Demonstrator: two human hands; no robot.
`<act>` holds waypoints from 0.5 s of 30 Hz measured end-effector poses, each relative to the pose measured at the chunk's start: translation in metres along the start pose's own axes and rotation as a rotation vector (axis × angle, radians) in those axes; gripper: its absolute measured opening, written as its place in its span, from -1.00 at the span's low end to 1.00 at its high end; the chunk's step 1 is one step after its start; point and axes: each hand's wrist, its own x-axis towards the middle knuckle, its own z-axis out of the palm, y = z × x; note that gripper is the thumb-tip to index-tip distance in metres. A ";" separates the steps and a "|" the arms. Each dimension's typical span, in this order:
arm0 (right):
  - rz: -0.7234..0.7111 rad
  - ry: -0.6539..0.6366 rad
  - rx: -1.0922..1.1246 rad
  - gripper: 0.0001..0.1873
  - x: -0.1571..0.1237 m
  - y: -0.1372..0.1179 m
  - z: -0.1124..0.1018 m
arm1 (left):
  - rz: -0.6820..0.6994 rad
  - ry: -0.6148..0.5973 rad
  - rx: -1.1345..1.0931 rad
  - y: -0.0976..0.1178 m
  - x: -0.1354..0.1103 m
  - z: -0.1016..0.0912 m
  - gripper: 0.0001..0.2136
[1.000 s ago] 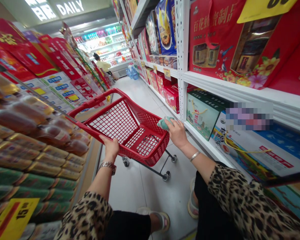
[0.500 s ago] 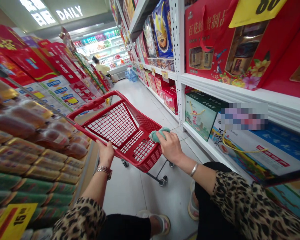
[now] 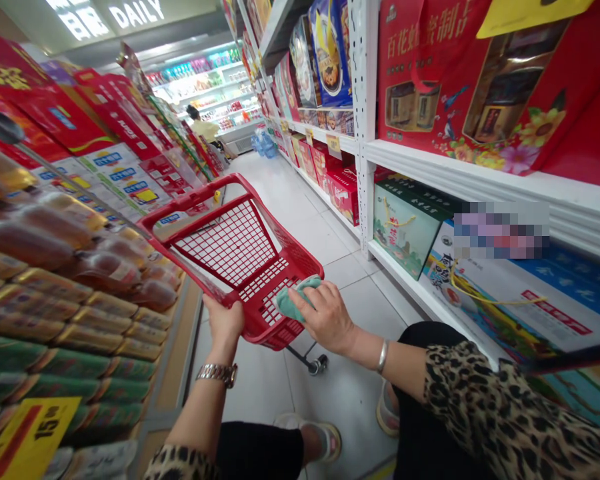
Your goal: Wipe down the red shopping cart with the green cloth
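A red plastic shopping cart point(image 3: 230, 247) stands in the aisle just in front of me. My left hand point(image 3: 225, 321) grips its near rim on the left side. My right hand point(image 3: 325, 319) presses a teal cloth point(image 3: 293, 301) against the near right rim of the cart, fingers closed over it. Nothing lies in the basket that I can see. A watch sits on my left wrist and a silver bangle on my right.
White shelves point(image 3: 480, 177) on the right carry red, green and blue gift boxes. Stacked cans and bottles point(image 3: 55, 280) fill the left display, with a yellow price tag point(image 3: 27, 437) below. Another person point(image 3: 203, 127) stands far down the tiled aisle.
My right hand has slid the cloth along the cart's rim from the far right corner toward me and to the left. The cart has come closer.
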 end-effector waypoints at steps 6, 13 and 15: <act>-0.013 0.037 -0.047 -0.58 -0.002 0.000 0.009 | -0.004 -0.013 -0.013 0.008 0.002 -0.005 -0.25; 0.049 0.013 -0.137 -0.51 0.000 0.031 0.022 | 0.000 -0.023 -0.039 0.016 0.003 0.002 -0.13; 0.073 -0.007 -0.127 -0.50 0.002 0.040 0.022 | -0.004 -0.024 -0.035 0.017 0.004 0.007 -0.14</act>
